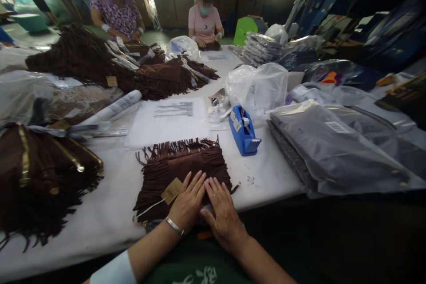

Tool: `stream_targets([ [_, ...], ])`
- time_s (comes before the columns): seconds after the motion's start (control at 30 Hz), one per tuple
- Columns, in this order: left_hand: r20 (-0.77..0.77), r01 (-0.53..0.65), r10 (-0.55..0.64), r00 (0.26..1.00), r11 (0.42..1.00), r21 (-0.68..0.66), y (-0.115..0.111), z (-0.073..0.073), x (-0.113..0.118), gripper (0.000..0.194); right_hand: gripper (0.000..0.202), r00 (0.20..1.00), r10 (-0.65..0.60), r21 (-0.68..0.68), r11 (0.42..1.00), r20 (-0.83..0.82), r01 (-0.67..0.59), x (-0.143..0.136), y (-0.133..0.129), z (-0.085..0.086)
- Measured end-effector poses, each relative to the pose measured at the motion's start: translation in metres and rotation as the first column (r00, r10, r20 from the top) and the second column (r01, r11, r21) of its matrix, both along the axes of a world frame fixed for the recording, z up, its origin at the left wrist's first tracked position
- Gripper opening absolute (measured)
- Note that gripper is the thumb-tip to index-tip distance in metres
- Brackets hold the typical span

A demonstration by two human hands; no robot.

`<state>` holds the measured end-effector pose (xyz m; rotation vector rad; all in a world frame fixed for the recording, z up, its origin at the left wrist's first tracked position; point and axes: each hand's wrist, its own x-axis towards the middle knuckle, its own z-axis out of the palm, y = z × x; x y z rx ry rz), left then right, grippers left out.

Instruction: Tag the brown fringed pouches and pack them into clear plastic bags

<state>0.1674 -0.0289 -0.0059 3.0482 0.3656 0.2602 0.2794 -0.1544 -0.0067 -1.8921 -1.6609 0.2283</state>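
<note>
A dark brown fringed bag (186, 164) lies flat at the table's near edge, its long fringe spread along the far side and the left. My left hand (190, 202) rests on it with the fingers stretched out, a silver bracelet on the wrist. Beside it, my right hand (222, 211) also lies flat on the fabric, its fingertips close to the left hand's. A tan paper tag (171, 191) on a white string sits on the bag, just left of my left hand.
Beyond the bag are clear plastic sleeves (169, 120) and a blue tape dispenser (244, 132). Bagged grey items (342, 142) lie right, a brown fringed pile (43, 177) left. Two people (205, 22) work across the table (266, 177).
</note>
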Motion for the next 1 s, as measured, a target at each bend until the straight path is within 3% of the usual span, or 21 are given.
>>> stream_targets([
  [0.1,0.011,-0.032,0.032,0.999,0.999,-0.031,-0.002,0.005,0.001,0.069,0.045,0.971,-0.014,0.056,0.998,-0.238,0.028,0.008,-0.017,0.007],
  [0.2,-0.004,-0.031,0.031,1.000,0.998,-0.046,-0.003,0.009,0.004,0.074,0.035,0.890,-0.267,0.123,0.935,-0.369,0.332,0.036,-0.032,0.003],
  [0.27,-0.025,0.038,-0.039,0.999,0.998,-0.044,-0.003,0.009,0.007,0.074,0.033,0.859,-0.384,0.097,0.894,-0.338,0.438,0.061,-0.037,-0.002],
  [0.37,-0.054,0.144,-0.147,0.988,0.988,-0.055,-0.002,0.005,0.008,0.071,0.031,0.925,-0.329,-0.026,0.944,-0.193,0.330,0.091,-0.035,-0.007],
  [0.47,-0.070,0.156,-0.161,0.984,0.985,-0.077,0.000,0.001,0.009,0.068,0.015,0.961,-0.245,-0.106,0.967,-0.130,0.232,0.107,-0.028,-0.003],
  [0.53,-0.077,0.154,-0.161,0.984,0.984,-0.090,0.001,-0.001,0.008,0.068,0.010,0.962,-0.221,-0.123,0.971,-0.157,0.203,0.112,-0.027,0.000],
  [0.7,-0.059,0.187,-0.197,0.979,0.971,-0.147,0.001,-0.003,0.004,0.057,0.022,0.910,-0.212,-0.164,0.973,-0.356,0.162,0.118,-0.030,0.001],
  [0.77,-0.058,0.182,-0.198,0.979,0.960,-0.211,-0.002,-0.001,0.001,0.054,0.030,0.788,-0.307,-0.230,0.949,-0.533,0.215,0.117,-0.027,0.001],
  [0.87,-0.047,0.176,-0.206,0.977,0.917,-0.359,-0.006,0.014,-0.009,0.051,0.044,0.402,-0.410,-0.362,0.912,-0.819,0.193,0.111,-0.013,0.004],
  [0.93,-0.010,0.167,-0.197,0.980,0.858,-0.486,-0.002,0.030,-0.023,0.052,0.049,0.162,-0.411,-0.396,0.911,-0.897,0.118,0.107,0.000,0.009],
  [1.0,0.060,0.035,0.002,0.998,0.788,-0.615,0.013,0.046,-0.045,0.048,0.051,0.019,-0.415,-0.413,0.909,-0.910,0.053,0.108,0.014,0.013],
])
